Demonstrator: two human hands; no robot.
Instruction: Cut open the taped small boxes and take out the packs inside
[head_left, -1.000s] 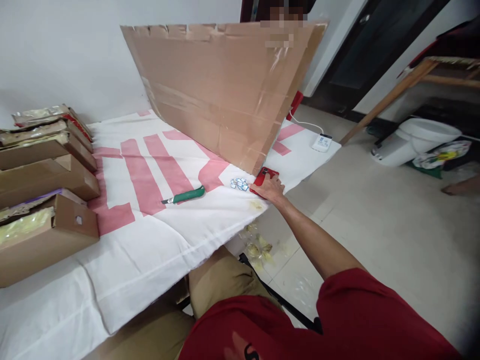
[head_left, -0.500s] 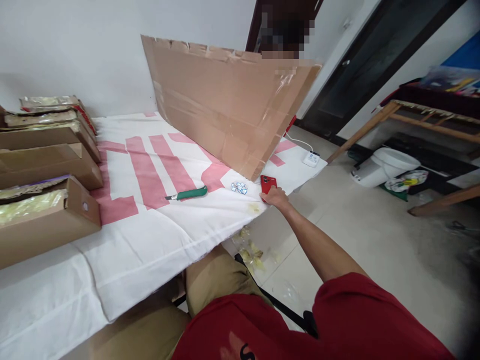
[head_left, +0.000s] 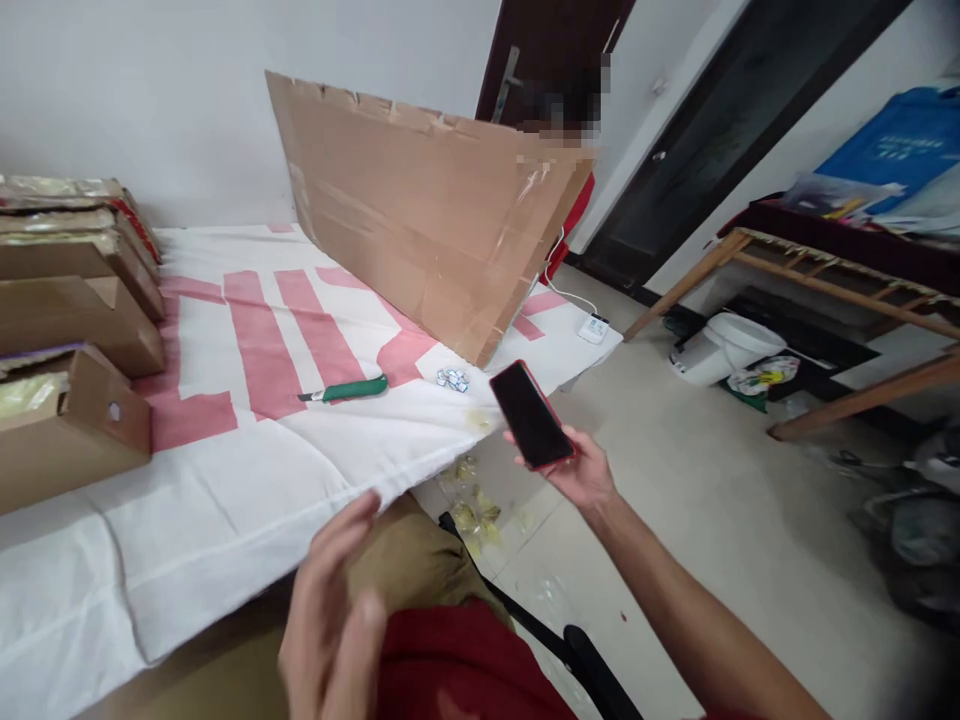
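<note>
My right hand grips a smartphone in a red case just off the table's front edge, its dark screen facing up toward me. Above my lap, my left hand is raised with thumb and fingers apart, slightly blurred and holding nothing. A green-handled utility knife lies on the white and pink cloth, its blade pointing left. Right of the knife sits a small pile of white and blue pieces, too small to name.
Several cardboard boxes line the table's left side. A large cardboard sheet stands upright, a person partly behind it. A white device with a cable lies at the right corner. Plastic scraps and a white bucket are on the floor.
The phone has been lifted off the table and turned from its red back to its dark screen, nearer to me. My left hand has come into view. The view has swung slightly right.
</note>
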